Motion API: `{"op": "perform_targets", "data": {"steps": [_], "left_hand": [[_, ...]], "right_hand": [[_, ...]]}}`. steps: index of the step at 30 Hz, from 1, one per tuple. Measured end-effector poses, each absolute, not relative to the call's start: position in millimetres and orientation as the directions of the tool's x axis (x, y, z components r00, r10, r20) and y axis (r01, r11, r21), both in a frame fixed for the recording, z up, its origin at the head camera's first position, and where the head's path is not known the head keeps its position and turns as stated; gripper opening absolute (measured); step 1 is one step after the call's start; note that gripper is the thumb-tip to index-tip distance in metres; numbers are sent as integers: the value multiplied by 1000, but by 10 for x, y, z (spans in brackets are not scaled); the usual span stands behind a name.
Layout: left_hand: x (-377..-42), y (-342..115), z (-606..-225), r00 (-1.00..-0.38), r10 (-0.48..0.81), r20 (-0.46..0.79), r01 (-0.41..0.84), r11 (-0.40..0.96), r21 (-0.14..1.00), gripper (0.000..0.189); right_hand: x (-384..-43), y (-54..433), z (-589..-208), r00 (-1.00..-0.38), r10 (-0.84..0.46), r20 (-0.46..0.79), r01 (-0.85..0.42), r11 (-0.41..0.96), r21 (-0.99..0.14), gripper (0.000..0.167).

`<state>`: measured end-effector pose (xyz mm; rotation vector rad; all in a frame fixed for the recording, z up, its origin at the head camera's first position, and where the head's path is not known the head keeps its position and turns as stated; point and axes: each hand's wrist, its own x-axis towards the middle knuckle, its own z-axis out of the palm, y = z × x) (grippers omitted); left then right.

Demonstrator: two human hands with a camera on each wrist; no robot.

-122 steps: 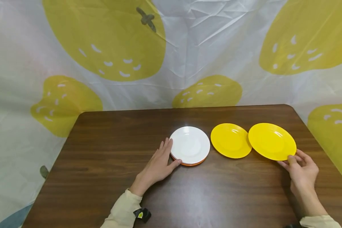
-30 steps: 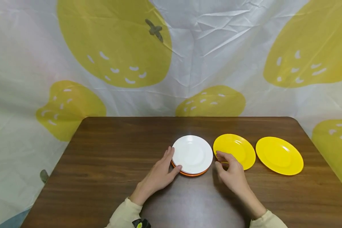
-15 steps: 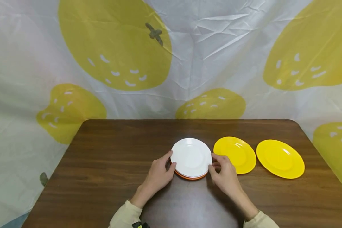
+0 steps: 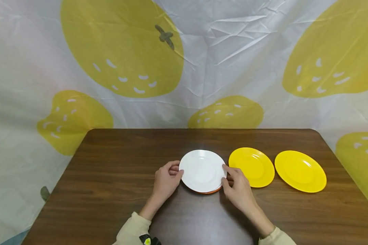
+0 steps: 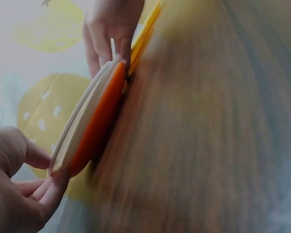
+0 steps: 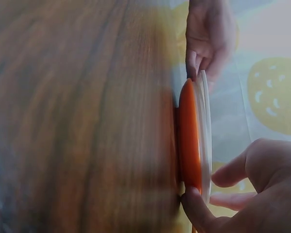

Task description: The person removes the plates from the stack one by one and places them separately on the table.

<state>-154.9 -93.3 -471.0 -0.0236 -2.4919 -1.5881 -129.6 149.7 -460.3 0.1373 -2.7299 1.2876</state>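
A white plate tops a small stack in the head view, shifted a little left of the orange plate beneath it. My left hand pinches the white plate's left rim, thumb above and fingers curled below. On the opposite side, my right hand holds the stack's right rim between thumb and fingers. Seen edge-on in the right wrist view, white rims lie against the orange plate, whose near end meets the right thumb. In the left wrist view the orange plate sits close over the table.
Right of the stack lies a yellow plate, close to my right hand. A second yellow plate is farther right. Everything stands on a dark wooden table, with a lemon-print cloth hanging behind its back edge.
The right hand set down a yellow plate at the right, then moved left to the stack. The left hand went from resting flat beside the stack to pinching the white plate, now shifted slightly left.
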Motion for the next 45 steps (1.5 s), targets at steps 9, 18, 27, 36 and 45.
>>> {"op": "perform_targets", "data": {"steps": [9,18,27,36,45], "left_hand": [[-1579,-971,-4718,-998,-61,4,-12,265,964,28],[-1546,-987,-4702,-996,-86,-2,-19,187,982,31],[-1552,-1075,-4709,-995,-102,-2,-14,116,993,33],[-1566,-1261,-4671,-988,-152,-21,-32,75,997,34],[-1523,-1453,-4653,-980,-195,-36,-46,45,998,34]], "right_hand": [[-1287,1486,-4619,-983,-56,173,-166,657,-735,48],[-1300,1487,-4643,-961,-113,253,-257,703,-663,49],[-1319,1462,-4631,-928,-150,341,-332,750,-572,44],[-1346,1387,-4575,-923,-153,353,-334,771,-542,38],[-1346,1352,-4581,-922,-152,355,-335,773,-539,36]]}}
